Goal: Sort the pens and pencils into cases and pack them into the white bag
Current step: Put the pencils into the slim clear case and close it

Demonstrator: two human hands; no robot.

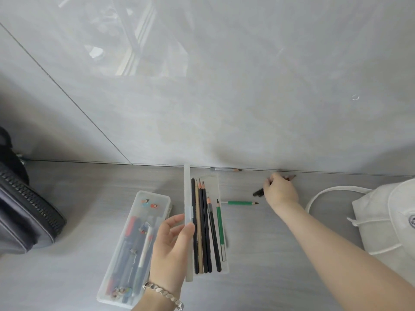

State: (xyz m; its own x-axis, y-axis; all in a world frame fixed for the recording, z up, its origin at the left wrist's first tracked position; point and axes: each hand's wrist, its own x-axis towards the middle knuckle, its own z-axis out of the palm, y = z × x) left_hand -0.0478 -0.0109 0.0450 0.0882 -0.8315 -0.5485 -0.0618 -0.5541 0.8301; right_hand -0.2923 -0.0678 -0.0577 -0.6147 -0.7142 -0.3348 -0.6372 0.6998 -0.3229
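On the grey counter (258, 254) the open pencil case (225, 254) lies in the middle, its long side running away from the person. Six pencils (203, 232) lie side by side in its tray with their tips toward the wall: one black, one tan, two dark, a shorter black one with a grey band, and a green one. The case's lid (188, 198) stands on edge along the tray's left side. The left hand (173, 248) pinches it between thumb and curled fingers, and a silver bracelet (164, 295) is on that wrist. Just left of this lies a closed clear case (143, 205) with stickers on its lid, holding several pens that show blurred through the plastic. The right hand (280, 191) reaches toward the wall, its fingers curled round a black writing tool (258, 193) whose ends stick out either side; pen or pencil, I cannot tell. A loose green pencil (242, 202) lies between the open case and that hand, and a grey pencil (225, 169) rests against the wall. The white bag (386, 221) sits at the right edge, a dark grey zipped bag (22, 209) at the left.
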